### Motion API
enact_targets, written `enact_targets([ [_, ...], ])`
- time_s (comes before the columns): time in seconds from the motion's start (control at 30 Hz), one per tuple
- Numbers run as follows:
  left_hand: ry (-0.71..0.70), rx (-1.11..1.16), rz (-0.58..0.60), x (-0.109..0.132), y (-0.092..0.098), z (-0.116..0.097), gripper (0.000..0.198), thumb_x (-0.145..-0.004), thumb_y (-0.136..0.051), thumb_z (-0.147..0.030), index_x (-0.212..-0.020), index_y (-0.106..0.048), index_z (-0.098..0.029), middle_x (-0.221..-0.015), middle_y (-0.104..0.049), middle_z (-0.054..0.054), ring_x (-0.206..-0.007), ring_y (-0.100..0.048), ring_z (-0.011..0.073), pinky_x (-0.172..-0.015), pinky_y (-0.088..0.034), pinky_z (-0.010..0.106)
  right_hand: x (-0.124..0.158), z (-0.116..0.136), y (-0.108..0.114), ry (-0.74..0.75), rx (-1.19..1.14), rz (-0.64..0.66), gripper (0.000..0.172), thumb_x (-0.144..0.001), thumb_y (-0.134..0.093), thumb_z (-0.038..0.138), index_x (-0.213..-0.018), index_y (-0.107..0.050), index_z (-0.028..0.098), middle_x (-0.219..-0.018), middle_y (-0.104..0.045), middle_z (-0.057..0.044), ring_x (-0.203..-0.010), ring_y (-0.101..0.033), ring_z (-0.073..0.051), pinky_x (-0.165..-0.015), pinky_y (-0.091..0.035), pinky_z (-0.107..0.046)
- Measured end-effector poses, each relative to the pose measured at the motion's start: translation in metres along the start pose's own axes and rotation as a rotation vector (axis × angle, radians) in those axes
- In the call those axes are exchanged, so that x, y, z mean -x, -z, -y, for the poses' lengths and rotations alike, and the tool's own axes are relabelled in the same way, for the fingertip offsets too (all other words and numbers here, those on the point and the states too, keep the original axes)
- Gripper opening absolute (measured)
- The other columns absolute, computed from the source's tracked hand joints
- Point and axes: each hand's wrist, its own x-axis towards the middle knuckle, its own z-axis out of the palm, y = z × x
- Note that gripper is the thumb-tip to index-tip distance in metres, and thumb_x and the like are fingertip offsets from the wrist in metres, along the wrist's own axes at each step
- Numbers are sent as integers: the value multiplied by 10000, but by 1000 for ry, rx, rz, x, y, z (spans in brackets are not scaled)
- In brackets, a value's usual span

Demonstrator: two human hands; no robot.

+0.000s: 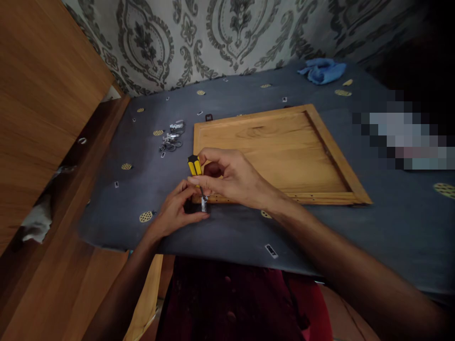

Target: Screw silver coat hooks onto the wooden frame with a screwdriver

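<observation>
A screwdriver (195, 166) with a yellow and black handle is pinched in my right hand (231, 175), tilted, handle up. Its shaft points down to a small shiny metal fitting, perhaps a latch (204, 203), at the near left corner of a framed wooden panel (263, 151). My left hand (177, 208) is closed around this fitting, thumb below it and fingers above. Where the screwdriver tip meets the metal is too small to make out. Several small dark holes run along the panel's near edge.
More metal fittings with wire loops (172, 137) lie left of the panel on the dark patterned cloth (227, 237). A blue cloth (323, 71) is crumpled at the back right. A wooden cabinet (46, 94) stands on the left. A blurred-out person (408, 137) is at the right.
</observation>
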Motion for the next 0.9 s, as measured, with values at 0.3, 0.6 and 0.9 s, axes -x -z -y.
enact_targets([
  [0.3, 13, 1, -14, 1, -2, 2, 419, -822, -801, -436, -1172, -667, -250, -1180, -625, 60, -1087, -603, 276, -946, -519, 413, -8, 3, -7, 18, 57, -6, 112, -872, -674, 233, -906, -570, 205, -679, -549, 61, -577, -524, -84, -511, -405, -210],
  [0.6, 41, 39, 29, -1, 2, -4, 356, -835, -784, -461, -1055, -650, -215, -1049, -581, 39, -952, -563, 218, -830, -480, 344, 3, -4, -5, 42, -118, -148, 352, -842, -774, 443, -795, -499, 229, -617, -555, 77, -482, -545, -83, -417, -429, -205],
  [0.9, 45, 50, 38, 0, 2, -3, 392, -826, -796, -442, -1129, -649, -241, -1107, -604, 49, -1007, -579, 239, -877, -494, 375, 6, 1, -3, 79, 92, -185, 328, -870, -743, 453, -792, -526, 220, -677, -514, 60, -533, -499, -80, -444, -416, -214],
])
